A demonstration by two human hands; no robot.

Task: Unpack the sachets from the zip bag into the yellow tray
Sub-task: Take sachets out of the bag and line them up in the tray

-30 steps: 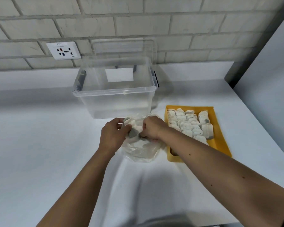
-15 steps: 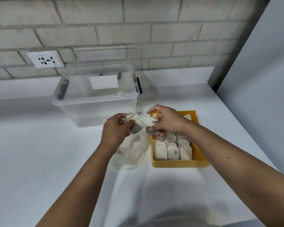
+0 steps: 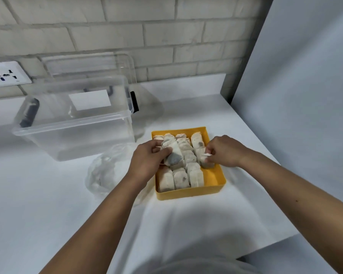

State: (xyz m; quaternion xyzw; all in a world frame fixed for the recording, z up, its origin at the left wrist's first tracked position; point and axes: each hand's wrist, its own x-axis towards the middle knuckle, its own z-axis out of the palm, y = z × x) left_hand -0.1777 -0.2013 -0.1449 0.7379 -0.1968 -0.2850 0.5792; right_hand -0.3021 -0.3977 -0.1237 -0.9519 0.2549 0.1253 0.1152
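The yellow tray [image 3: 216, 186] sits on the white table, filled with several rows of pale sachets [image 3: 180, 178]. My left hand [image 3: 147, 161] is over the tray's left side and grips a small stack of sachets [image 3: 172, 153], thumb on top. My right hand [image 3: 224, 151] is over the tray's right side and pinches a single sachet [image 3: 207, 162] standing at the end of the right row. The clear zip bag [image 3: 105, 173] lies crumpled on the table left of the tray, with neither hand on it.
A clear plastic storage box [image 3: 71, 123] with black latches stands behind the bag, its lid leaning on the brick wall. A wall socket [image 3: 4, 75] is at far left. A grey panel [image 3: 297, 95] borders the table on the right.
Both hands moved right from the zip bag to over the tray. The left hand carried its sachets along. The bag was let go and lies on the table. The view shifted right.
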